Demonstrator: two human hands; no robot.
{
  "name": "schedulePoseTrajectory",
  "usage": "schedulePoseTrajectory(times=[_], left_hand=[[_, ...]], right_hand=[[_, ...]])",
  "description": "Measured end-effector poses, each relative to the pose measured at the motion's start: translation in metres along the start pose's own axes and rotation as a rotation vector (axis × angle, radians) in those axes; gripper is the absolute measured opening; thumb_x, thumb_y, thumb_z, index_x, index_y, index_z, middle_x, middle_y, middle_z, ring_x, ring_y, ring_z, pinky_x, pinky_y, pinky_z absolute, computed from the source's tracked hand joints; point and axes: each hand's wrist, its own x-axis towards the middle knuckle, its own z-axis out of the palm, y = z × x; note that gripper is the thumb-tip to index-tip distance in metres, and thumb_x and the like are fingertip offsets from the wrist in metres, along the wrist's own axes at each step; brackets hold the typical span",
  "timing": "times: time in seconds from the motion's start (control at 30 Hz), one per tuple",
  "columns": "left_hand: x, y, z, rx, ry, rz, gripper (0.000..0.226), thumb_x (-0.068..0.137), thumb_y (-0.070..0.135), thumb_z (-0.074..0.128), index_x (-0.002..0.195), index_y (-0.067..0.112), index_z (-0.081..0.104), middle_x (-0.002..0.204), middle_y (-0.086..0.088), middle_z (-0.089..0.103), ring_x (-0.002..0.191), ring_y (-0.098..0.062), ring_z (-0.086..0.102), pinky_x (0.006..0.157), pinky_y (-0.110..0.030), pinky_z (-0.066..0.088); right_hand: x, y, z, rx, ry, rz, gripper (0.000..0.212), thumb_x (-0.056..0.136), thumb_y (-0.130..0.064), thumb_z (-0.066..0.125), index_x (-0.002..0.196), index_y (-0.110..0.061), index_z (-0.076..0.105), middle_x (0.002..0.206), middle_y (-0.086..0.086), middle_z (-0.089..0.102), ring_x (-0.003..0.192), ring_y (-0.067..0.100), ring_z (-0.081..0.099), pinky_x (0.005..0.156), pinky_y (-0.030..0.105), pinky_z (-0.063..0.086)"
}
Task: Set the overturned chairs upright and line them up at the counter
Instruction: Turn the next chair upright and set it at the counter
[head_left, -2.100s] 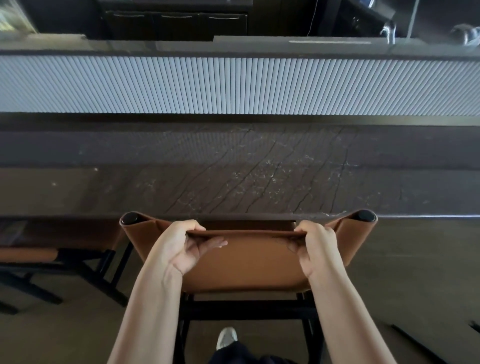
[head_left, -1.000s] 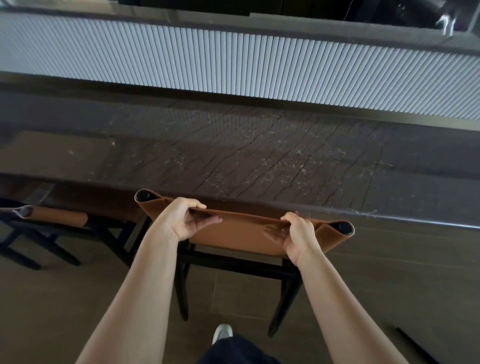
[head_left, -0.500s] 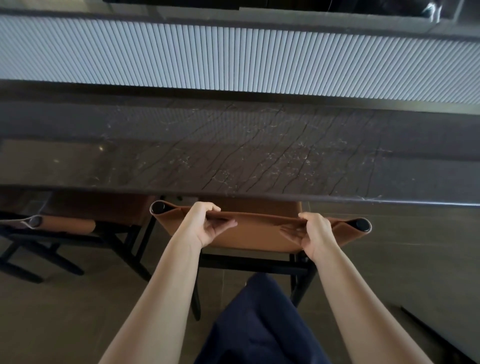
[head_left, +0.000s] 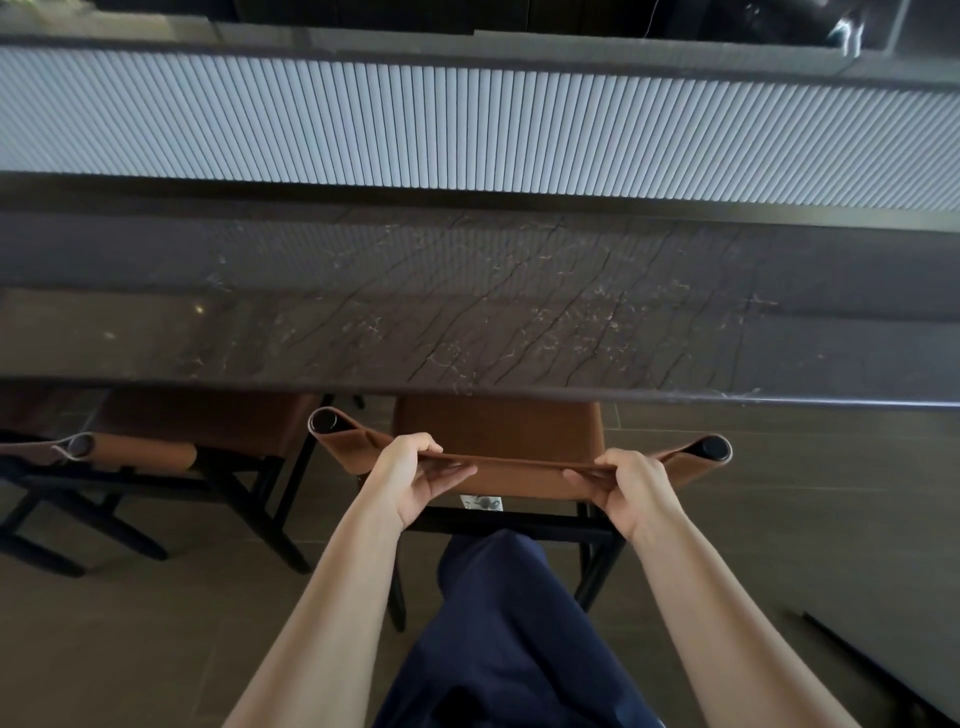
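Note:
A brown leather chair (head_left: 514, 473) with a black frame stands upright in front of me, its seat tucked partly under the dark marble counter (head_left: 467, 312). My left hand (head_left: 415, 480) grips the top edge of the backrest on its left part. My right hand (head_left: 626, 488) grips the same edge further right. A second brown chair (head_left: 208, 431) stands upright to the left, also under the counter's edge.
A ribbed white panel (head_left: 467, 124) runs along the back of the counter. My leg in dark blue trousers (head_left: 498, 634) is raised behind the chair. A thin dark bar (head_left: 872, 660) lies on the tiled floor at the lower right.
The chair has gone forward, so its seat now sits under the counter's edge. Both hands kept their grip on the backrest, and my leg has come up behind the chair.

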Motion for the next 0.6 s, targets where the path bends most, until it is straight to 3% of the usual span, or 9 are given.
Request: schedulePoseTrajectory(times=[0.07,0.13,0.23,0.33,0.43,0.6], left_hand=[[0.003,-0.009,-0.006,-0.021,0.002,-0.01,0.014,0.088,-0.009,0.041,0.091,0.002,0.048,0.108,-0.029,0.052,0.113,-0.05,0.058,0.077,-0.052,0.058],[0.008,-0.015,-0.012,-0.033,-0.007,-0.013,0.015,0.088,-0.01,0.04,0.086,0.004,0.048,0.108,-0.029,0.052,0.112,-0.049,0.058,0.082,-0.051,0.056],[0.021,-0.015,-0.016,-0.047,-0.018,-0.003,0.015,0.088,-0.01,0.042,0.086,0.003,0.05,0.109,-0.029,0.054,0.115,-0.047,0.057,0.081,-0.05,0.056],[0.034,-0.006,-0.016,-0.063,-0.02,-0.001,0.015,0.089,-0.009,0.044,0.085,0.004,0.05,0.109,-0.028,0.056,0.115,-0.046,0.058,0.076,-0.049,0.059],[0.047,0.001,-0.015,-0.076,0.0,-0.017,0.013,0.091,-0.007,0.044,0.087,0.003,0.05,0.108,-0.029,0.059,0.111,-0.047,0.06,0.069,-0.047,0.06],[0.061,-0.008,-0.018,-0.085,0.009,-0.068,0.013,0.093,-0.008,0.043,0.098,0.002,0.05,0.119,-0.032,0.056,0.116,-0.045,0.058,0.086,-0.048,0.053]], right_hand=[[0.007,0.011,-0.005,0.014,-0.001,0.022,0.027,0.088,0.015,0.044,0.114,0.008,0.047,0.092,0.027,0.056,0.067,0.036,0.066,0.045,0.033,0.056],[0.015,0.018,-0.008,0.027,-0.001,0.041,0.033,0.089,0.015,0.044,0.121,0.008,0.046,0.094,0.026,0.057,0.068,0.036,0.067,0.046,0.034,0.056],[0.026,0.019,-0.005,0.028,-0.028,0.066,0.035,0.091,0.014,0.045,0.125,0.009,0.046,0.095,0.024,0.058,0.057,0.031,0.07,0.048,0.033,0.057],[0.04,0.014,0.007,0.011,-0.047,0.071,0.038,0.091,0.013,0.045,0.129,0.01,0.044,0.099,0.024,0.057,0.073,0.035,0.067,0.048,0.033,0.057],[0.055,0.01,0.02,0.0,-0.043,0.072,0.037,0.091,0.013,0.045,0.127,0.008,0.044,0.1,0.022,0.054,0.077,0.037,0.064,0.047,0.033,0.057],[0.072,0.017,0.016,-0.021,-0.04,0.111,0.022,0.091,0.013,0.046,0.11,0.002,0.049,0.094,0.021,0.056,0.074,0.037,0.066,0.049,0.035,0.058]])
